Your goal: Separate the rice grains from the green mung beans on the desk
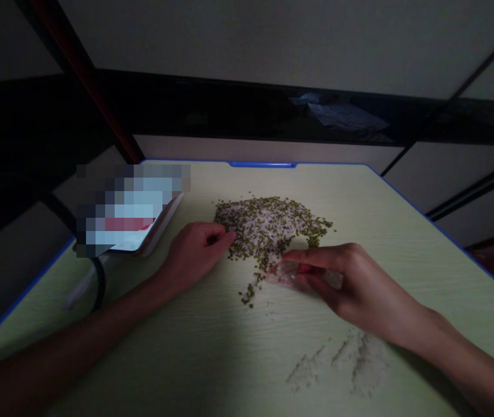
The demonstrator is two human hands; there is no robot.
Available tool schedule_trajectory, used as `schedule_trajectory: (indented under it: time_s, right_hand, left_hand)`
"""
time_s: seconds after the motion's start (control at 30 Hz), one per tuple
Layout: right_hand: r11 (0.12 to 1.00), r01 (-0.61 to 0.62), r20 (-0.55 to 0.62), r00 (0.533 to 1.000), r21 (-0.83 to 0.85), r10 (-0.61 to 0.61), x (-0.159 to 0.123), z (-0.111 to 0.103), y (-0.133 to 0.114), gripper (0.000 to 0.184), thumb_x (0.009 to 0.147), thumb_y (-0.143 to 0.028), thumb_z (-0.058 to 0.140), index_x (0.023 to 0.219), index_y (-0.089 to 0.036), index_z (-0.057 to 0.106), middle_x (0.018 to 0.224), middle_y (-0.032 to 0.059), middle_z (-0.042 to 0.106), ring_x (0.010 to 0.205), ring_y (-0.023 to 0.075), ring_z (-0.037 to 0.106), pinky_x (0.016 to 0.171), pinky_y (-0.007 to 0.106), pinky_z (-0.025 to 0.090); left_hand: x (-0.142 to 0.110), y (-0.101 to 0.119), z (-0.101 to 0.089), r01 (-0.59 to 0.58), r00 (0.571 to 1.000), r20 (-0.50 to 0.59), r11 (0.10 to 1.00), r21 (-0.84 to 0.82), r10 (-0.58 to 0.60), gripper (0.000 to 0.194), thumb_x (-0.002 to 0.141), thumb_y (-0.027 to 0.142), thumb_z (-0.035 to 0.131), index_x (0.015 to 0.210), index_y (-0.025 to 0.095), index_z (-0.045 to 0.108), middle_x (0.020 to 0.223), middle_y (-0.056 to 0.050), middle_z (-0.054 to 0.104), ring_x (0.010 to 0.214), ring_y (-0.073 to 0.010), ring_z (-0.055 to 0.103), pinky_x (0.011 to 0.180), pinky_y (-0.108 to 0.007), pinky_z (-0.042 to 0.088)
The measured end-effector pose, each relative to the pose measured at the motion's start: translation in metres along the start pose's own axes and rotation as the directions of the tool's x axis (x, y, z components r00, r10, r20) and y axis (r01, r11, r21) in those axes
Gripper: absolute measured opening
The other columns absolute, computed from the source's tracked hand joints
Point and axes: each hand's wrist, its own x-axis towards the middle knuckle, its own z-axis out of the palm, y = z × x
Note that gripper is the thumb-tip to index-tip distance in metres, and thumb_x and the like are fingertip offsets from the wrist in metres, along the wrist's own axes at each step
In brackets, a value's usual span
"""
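Note:
A flat pile of small green beans mixed with whitish grains (268,223) lies on the pale table (212,359). At its left edge is my left hand (198,249), its fingers curled and pressed together; whatever they may pinch is hidden. My right hand (342,278) grips a small clear plastic bag (288,273) with red marks between thumb and fingers, low over the near right side of the pile. The bag's contents are hard to make out. A thin trail of green beans (249,292) runs from the pile toward me.
A phone-like device (129,240) with a lit, blurred screen stands tilted at the left, a dark cable (100,284) beside it. Whitish grains or powder (366,362) are scattered at the near right. The table has a blue edge (264,165); pale cabinet panels rise behind it.

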Motion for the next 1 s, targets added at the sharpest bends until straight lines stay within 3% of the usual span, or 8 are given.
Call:
schedule_trajectory:
  time_s: [0.67, 1.0]
  right_hand:
    - [0.998, 0.054, -0.034, 0.998, 0.019, -0.053, 0.0009, 0.0052, -0.0006, 0.044, 0.072, -0.001, 0.049, 0.108, -0.024, 0.059, 0.088, -0.0020, 0.068, 0.066, 0.0105, 0.060, 0.055, 0.020, 0.044]
    - [0.994, 0.076, 0.061, 0.995, 0.075, -0.081, 0.0024, 0.0011, 0.0012, 0.037, 0.074, -0.002, 0.049, 0.101, -0.024, 0.061, 0.085, -0.0029, 0.067, 0.071, 0.0102, 0.060, 0.061, 0.020, 0.043]
  left_hand:
    - [-0.0010, -0.0009, 0.0004, -0.005, 1.000, -0.003, 1.000, 0.013, 0.005, 0.036, 0.072, 0.038, 0.042, 0.044, 0.019, 0.030, 0.043, 0.006, 0.028, 0.046, -0.0083, 0.031, 0.046, -0.022, 0.021]
    - [0.0007, 0.0009, -0.0006, 0.004, 1.000, 0.000, 1.000, 0.014, -0.004, 0.036, 0.072, 0.038, 0.042, 0.044, 0.019, 0.029, 0.043, 0.006, 0.027, 0.045, -0.0083, 0.030, 0.045, -0.022, 0.020]
